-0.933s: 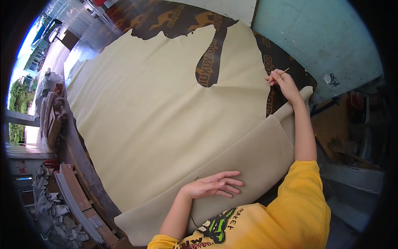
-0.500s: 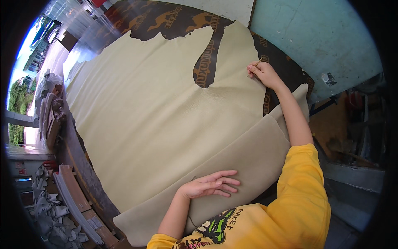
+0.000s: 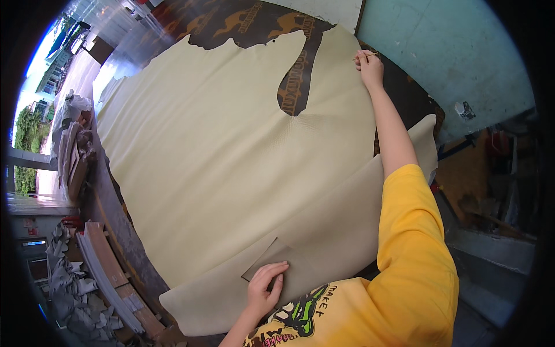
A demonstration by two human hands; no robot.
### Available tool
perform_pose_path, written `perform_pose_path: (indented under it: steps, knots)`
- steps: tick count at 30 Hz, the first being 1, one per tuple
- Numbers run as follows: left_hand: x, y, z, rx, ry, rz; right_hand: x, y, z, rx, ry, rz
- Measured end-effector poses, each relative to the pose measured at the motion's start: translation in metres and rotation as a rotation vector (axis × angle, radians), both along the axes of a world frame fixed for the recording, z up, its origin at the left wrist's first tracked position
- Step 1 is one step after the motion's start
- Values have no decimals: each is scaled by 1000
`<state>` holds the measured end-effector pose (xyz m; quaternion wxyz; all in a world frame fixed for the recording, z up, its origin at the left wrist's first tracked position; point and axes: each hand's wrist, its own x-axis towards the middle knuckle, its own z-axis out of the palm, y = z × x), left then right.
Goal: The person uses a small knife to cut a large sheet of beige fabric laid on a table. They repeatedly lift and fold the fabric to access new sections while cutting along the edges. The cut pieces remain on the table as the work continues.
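Note:
A large pale cream leather hide point(image 3: 225, 150) is spread over the table, its near edge folded back to show a grey-brown underside point(image 3: 335, 225). My right hand point(image 3: 372, 68) is at the hide's far right edge, closed on a thin brass-coloured pen-like stick point(image 3: 374, 55). On the folded underside, close to my body, my left hand point(image 3: 267, 288) has its fingers bent over a thin, seemingly see-through rectangular sheet point(image 3: 267, 258) with dark edges. Part of that sheet is hidden under the hand.
The dark printed tabletop point(image 3: 298, 87) shows through a long gap in the hide and along its far edge. A pale blue-green panel point(image 3: 445, 63) stands at the right. Leather scraps point(image 3: 78, 295) and stacked boards point(image 3: 118, 272) lie at the lower left.
My right hand has moved farther away along the hide's right edge with the stick. The left hand has shifted nearer and curled its fingers, and more of the rectangular sheet shows.

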<state>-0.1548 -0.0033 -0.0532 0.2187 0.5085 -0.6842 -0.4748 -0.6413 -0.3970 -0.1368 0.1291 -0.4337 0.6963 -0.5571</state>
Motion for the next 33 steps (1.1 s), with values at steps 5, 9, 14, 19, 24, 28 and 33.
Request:
perform_pose_path:
  steps: [5, 9, 14, 19, 24, 28, 33]
  knots:
    - [61, 67, 14, -246, -468, -54, -2, 44, 28, -136, -380, -26]
    - [94, 109, 19, -153, -656, -117, -9, 143, 60, -226, -25, 47]
    - [98, 109, 14, -89, -657, -155, -44, 290, 33, -242, 78, -388]
    - [100, 96, 27, -147, -682, -190, -22, 411, -98, -107, -444, -645]
    - [107, 82, 55, -156, -598, -246, 101, 458, -162, 180, -198, -22]
    - [121, 60, 95, -23, -556, -277, 137, 409, -79, 92, -336, -184]
    - [144, -6, 118, -523, -572, 43, 171, 339, 56, -294, -298, -129]
